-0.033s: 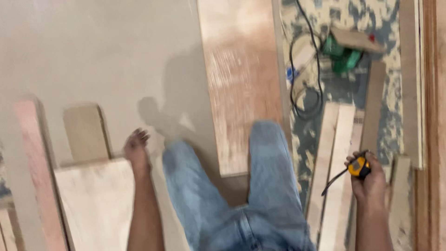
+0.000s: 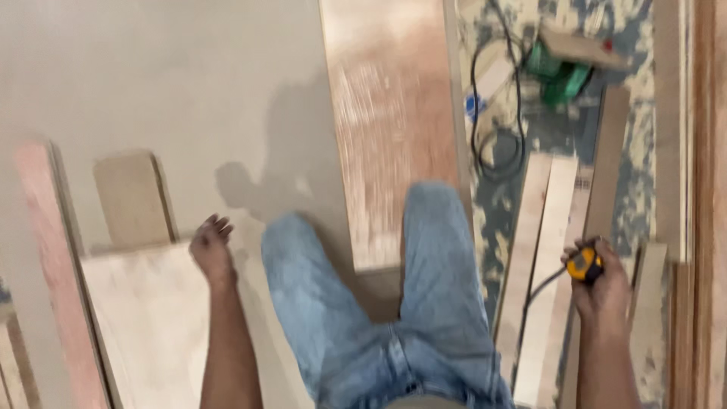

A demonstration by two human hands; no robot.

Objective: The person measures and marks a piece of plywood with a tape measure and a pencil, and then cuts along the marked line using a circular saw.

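My right hand [image 2: 606, 291] grips a yellow and black tape measure [image 2: 585, 265] at my right side; a dark strip of tape hangs from it down to the left. My left hand [image 2: 210, 250] hangs empty with loosely curled fingers above the edge of a pale plywood piece [image 2: 144, 318]. My legs in blue jeans [image 2: 424, 257] stand between the two hands, over the near end of a long reddish plywood board [image 2: 394, 113].
A large grey sheet [image 2: 151, 76] covers the floor at left, with a small notch-shaped offcut [image 2: 132, 197] and a reddish strip [image 2: 53, 250] on it. At the right lie pale wood strips [image 2: 545, 227], a green power tool [image 2: 560, 76] and its black cable [image 2: 485, 136].
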